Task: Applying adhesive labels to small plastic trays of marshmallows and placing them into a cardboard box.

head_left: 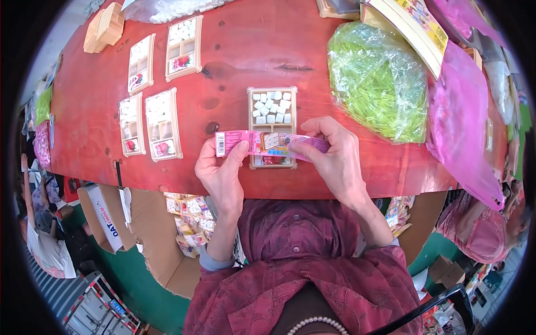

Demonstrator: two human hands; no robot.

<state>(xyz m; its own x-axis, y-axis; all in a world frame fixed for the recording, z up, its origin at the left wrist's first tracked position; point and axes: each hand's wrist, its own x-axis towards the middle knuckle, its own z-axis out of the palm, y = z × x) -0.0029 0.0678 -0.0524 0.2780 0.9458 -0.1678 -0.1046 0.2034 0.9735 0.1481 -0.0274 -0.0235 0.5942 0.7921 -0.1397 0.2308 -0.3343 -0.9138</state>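
Observation:
A pink printed cardboard sleeve (258, 143) is stretched between my two hands, in front of me. Its left end is pinched by my left hand (223, 174), thumb on top. My right hand (339, 162) grips the other end between thumb and fingers. Directly beneath the sleeve lies a small beige tray (250, 106) on the red table. White cubes (272, 107) fill its far compartment; a packet with a red picture (272, 160) shows in the near one. The sleeve hides the middle of the tray.
Several similar filled trays (161, 124) lie at the left, with stacked beige trays (104, 27) at the far left. To the right are a clear bag of green shreds (379, 84) and a pink plastic bag (463, 111). An open cardboard box (159, 240) with small packs stands below the table edge.

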